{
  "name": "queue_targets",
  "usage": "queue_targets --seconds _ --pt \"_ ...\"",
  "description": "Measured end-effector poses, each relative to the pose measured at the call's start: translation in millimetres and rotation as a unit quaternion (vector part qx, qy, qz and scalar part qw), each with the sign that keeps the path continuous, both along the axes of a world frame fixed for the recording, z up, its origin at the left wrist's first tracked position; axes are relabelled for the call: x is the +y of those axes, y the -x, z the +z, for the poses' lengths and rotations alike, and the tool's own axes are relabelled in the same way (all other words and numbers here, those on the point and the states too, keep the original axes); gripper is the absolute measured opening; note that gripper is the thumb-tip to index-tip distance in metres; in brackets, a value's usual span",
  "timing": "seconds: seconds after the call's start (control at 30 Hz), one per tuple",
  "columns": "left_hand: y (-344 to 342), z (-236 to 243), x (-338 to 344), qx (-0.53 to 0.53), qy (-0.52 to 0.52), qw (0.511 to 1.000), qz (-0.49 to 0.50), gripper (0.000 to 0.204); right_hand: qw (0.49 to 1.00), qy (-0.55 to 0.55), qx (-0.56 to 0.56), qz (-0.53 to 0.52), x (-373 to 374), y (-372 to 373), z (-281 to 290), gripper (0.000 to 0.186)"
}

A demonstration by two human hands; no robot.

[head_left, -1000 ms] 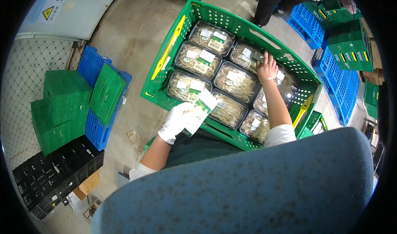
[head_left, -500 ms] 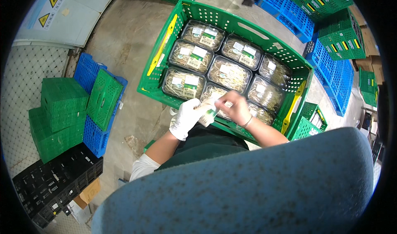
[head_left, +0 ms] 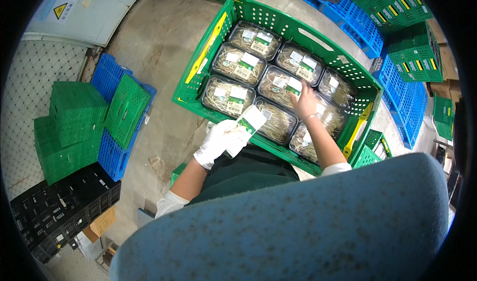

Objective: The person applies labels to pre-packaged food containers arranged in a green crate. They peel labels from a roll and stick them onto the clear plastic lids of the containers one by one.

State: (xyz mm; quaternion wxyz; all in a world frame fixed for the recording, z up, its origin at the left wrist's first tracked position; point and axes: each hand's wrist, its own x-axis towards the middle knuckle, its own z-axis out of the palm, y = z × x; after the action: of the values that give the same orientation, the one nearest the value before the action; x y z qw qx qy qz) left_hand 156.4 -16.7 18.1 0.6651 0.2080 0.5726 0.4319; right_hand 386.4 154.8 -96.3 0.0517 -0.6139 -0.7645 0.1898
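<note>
Gloved left hand (head_left: 218,143) grasps white-and-green labels (head_left: 253,119) at the near edge of the green crate (head_left: 194,107), their free ends reaching over the rim; bare right hand (head_left: 305,103) is over the crate's middle, fingers bent and pointing toward the far edge, fingertips at the right side of the label (head_left: 294,86) on the centre pack (head_left: 273,85); whether they pinch it, I cannot tell; the right forearm (head_left: 325,147) slants across the near edge, toward its right corner.

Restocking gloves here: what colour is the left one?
The left glove is white, best in head view.
</note>
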Motion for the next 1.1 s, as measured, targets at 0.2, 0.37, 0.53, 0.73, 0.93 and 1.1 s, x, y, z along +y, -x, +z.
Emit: queue_targets --seconds 0.2,0.37,0.53,0.73,0.93,1.1 --pt "14.5 8.4 8.3 0.297 -0.049 0.917 -0.26 0.019 0.897 0.154 0.347 0.225 -84.7 37.1 125.3 0.024" --pt "-13.6 3.0 14.3 0.238 -0.152 0.95 -0.131 0.014 0.902 0.11 0.382 0.169 -97.9 42.3 130.5 0.02" --pt "10.5 16.1 -3.0 0.126 -0.022 0.983 -0.131 0.014 0.962 0.067 0.256 0.063 -17.2 -2.3 108.5 0.018" --pt "22.4 19.2 -15.3 0.071 0.02 0.997 -0.02 0.017 0.969 0.056 -0.007 0.24 -60.4 -11.3 -26.5 0.031" --pt "10.3 18.5 -16.3 0.017 -0.019 0.999 -0.035 0.015 0.98 0.005 -0.119 0.158 -57.7 -8.9 17.0 0.062" --pt "-16.4 -1.9 -9.0 0.195 -0.116 0.963 -0.143 0.013 0.872 0.263 0.375 0.174 -82.6 5.1 130.2 0.036"
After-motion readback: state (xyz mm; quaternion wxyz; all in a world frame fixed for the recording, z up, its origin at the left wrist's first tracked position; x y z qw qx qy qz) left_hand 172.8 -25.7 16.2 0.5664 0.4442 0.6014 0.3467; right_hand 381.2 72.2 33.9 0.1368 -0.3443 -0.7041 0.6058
